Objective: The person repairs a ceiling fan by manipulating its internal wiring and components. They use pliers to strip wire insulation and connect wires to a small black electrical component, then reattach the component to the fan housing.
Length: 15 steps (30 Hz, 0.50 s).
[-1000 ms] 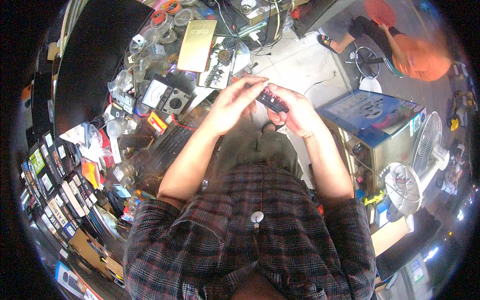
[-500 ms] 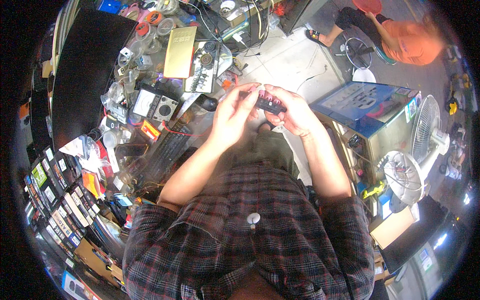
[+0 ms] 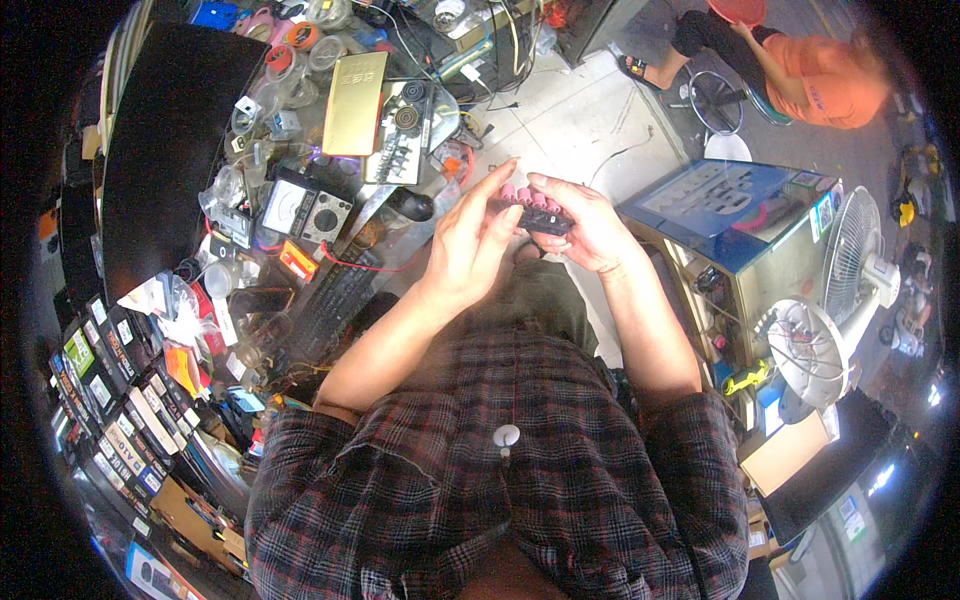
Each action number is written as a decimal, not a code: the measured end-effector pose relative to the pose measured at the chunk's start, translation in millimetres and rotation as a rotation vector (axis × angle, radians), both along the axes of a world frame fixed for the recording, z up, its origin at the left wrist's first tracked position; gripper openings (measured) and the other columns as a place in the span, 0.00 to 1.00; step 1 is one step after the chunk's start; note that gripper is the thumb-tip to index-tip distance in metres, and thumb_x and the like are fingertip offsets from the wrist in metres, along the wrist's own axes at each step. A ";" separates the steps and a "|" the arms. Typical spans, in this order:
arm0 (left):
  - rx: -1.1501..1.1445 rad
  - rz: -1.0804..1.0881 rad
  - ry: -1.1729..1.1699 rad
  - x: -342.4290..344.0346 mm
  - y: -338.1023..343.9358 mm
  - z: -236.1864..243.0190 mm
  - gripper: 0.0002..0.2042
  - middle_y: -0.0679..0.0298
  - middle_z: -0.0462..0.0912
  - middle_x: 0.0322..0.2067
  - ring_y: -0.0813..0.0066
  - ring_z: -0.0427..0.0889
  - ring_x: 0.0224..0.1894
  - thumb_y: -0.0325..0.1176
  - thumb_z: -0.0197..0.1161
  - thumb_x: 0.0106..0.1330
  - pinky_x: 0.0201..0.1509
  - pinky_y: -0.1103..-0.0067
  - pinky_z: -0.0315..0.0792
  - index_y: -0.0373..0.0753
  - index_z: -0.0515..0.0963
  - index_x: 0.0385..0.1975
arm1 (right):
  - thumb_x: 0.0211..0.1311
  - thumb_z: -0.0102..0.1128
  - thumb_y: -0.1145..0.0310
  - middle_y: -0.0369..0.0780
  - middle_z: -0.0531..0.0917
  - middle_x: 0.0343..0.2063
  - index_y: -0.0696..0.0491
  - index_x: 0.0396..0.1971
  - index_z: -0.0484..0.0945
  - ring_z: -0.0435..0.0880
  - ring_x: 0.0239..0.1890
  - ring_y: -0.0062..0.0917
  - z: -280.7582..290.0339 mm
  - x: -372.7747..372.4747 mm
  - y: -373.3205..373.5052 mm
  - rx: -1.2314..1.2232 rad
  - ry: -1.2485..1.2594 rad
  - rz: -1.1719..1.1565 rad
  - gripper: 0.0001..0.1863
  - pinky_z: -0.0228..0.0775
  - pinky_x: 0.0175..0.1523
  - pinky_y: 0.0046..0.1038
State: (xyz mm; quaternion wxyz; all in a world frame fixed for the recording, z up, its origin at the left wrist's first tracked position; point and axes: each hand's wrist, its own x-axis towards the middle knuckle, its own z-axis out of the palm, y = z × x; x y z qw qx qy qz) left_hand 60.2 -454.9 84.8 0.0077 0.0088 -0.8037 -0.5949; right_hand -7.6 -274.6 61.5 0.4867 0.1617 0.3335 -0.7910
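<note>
A small dark pack of pink cylindrical cells point(image 3: 533, 205) sits between both my hands, held above my lap. My right hand point(image 3: 583, 226) cups it from below and the right, fingers wrapped around its dark body. My left hand point(image 3: 476, 242) is against its left end, with the fingers stretched up along the pink tops. The underside of the pack is hidden by my fingers.
A cluttered workbench point(image 3: 330, 210) lies to my left with a meter point(image 3: 285, 207), a gold rectangular plate point(image 3: 355, 88), a dark keyboard point(image 3: 330, 305) and a black mouse point(image 3: 410, 205). A blue box point(image 3: 740, 215) and white fan point(image 3: 845, 255) stand right. A person in orange point(image 3: 800, 65) sits far back.
My hands and the pack have stayed together in front of me. My left fingers have straightened up along the pink tops. The view shifted slightly.
</note>
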 end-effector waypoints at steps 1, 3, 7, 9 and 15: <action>0.000 -0.002 -0.013 0.5 -0.3 2.3 0.24 0.48 0.81 0.48 0.67 0.84 0.40 0.37 0.58 0.75 0.47 0.73 0.77 0.32 0.68 0.67 | 0.72 0.60 0.56 0.33 0.77 0.24 0.58 0.38 0.79 0.66 0.15 0.13 -0.7 -0.1 -0.1 0.008 -0.002 0.005 0.17 0.52 0.17 0.16; 0.002 -0.003 -0.013 1.1 0.1 3.7 0.25 0.47 0.81 0.48 0.66 0.84 0.40 0.37 0.58 0.74 0.48 0.73 0.77 0.32 0.67 0.67 | 0.72 0.60 0.56 0.33 0.77 0.24 0.57 0.38 0.79 0.66 0.15 0.13 -2.9 1.0 -0.5 0.030 0.003 0.016 0.17 0.52 0.17 0.16; -0.058 -0.017 0.028 1.5 -0.1 4.1 0.27 0.47 0.81 0.46 0.64 0.83 0.38 0.37 0.60 0.73 0.46 0.73 0.77 0.31 0.66 0.68 | 0.72 0.59 0.55 0.32 0.77 0.24 0.56 0.38 0.79 0.66 0.16 0.13 -4.4 3.5 -1.8 0.055 0.020 0.031 0.16 0.52 0.18 0.18; -0.130 -0.041 0.067 1.7 -2.0 5.4 0.28 0.48 0.81 0.44 0.63 0.83 0.36 0.37 0.61 0.72 0.45 0.73 0.76 0.31 0.66 0.68 | 0.72 0.59 0.54 0.32 0.77 0.24 0.54 0.37 0.79 0.67 0.17 0.13 -3.1 3.3 -2.6 0.051 0.033 0.038 0.16 0.53 0.18 0.18; -0.224 -0.080 0.259 0.2 -2.4 10.9 0.31 0.51 0.80 0.38 0.62 0.81 0.34 0.37 0.64 0.69 0.41 0.71 0.76 0.28 0.65 0.67 | 0.72 0.59 0.52 0.30 0.78 0.25 0.53 0.36 0.80 0.69 0.18 0.12 -7.7 4.7 -5.0 0.065 0.114 0.036 0.18 0.56 0.20 0.17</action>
